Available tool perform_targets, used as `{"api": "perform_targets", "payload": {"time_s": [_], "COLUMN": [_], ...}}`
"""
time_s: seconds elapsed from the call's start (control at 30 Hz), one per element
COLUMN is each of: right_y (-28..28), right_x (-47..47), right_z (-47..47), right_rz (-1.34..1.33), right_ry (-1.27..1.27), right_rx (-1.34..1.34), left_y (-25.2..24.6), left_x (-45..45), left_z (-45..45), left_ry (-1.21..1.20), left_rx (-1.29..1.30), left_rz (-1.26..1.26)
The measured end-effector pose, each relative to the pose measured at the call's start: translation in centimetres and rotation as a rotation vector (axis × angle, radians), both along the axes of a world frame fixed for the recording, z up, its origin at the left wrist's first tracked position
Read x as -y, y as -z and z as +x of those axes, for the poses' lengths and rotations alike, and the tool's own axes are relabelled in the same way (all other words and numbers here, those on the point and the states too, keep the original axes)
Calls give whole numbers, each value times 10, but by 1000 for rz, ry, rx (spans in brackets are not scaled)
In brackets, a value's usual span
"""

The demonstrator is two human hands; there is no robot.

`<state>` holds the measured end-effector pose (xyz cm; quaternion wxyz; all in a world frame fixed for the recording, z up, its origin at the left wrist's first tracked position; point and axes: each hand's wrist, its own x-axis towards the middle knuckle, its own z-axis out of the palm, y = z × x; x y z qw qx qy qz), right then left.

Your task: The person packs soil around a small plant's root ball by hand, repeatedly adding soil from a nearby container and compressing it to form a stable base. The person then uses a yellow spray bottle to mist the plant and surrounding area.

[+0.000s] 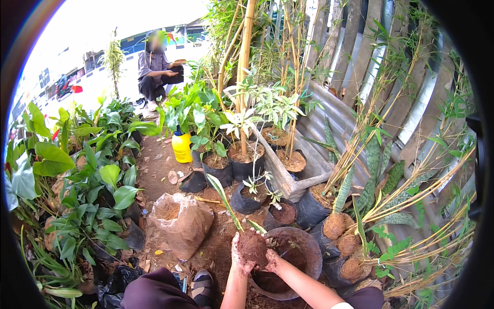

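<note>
Between my two soil-covered hands is a round ball of brown fibrous soil (251, 247), with long variegated leaves (224, 201) rising out of its top. My left hand (240, 257) cups its left side and my right hand (271, 259) its lower right. Both hands hold it over the near left part of a wide round basin (314, 251), which has dark soil and water or mud inside; I cannot tell which. To the left stands an open clear plastic bag (189, 228) of brown fibre.
Several black polybags (247, 201) with plants stand ahead, near a yellow spray bottle (181, 146) and a concrete trough (283, 175). Coconut-fibre balls (335, 226) line the right. Leafy potted plants (96, 216) fill the left. A person (156, 73) squats at the far end.
</note>
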<state>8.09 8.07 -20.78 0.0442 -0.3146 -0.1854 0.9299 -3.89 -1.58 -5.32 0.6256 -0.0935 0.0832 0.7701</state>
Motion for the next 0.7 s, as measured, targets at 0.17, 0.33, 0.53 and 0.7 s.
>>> {"api": "perform_targets", "payload": {"time_s": [0.17, 0.33, 0.53, 0.7], "right_y": [-101, -178, -195, -207], "right_x": [7, 17, 17, 18], "right_z": [61, 83, 92, 95], "right_rz": [-70, 198, -4, 72], "right_ry": [133, 302, 504, 439], "right_rx": [130, 42, -249, -182], "left_y": [-6, -16, -44, -74], "left_x": [-3, -1, 18, 29], "left_z": [0, 6, 24, 39], "left_ry": [12, -32, -52, -111], "left_rx": [-31, -110, -231, -312], "left_rz": [-7, -95, -121, -150]}}
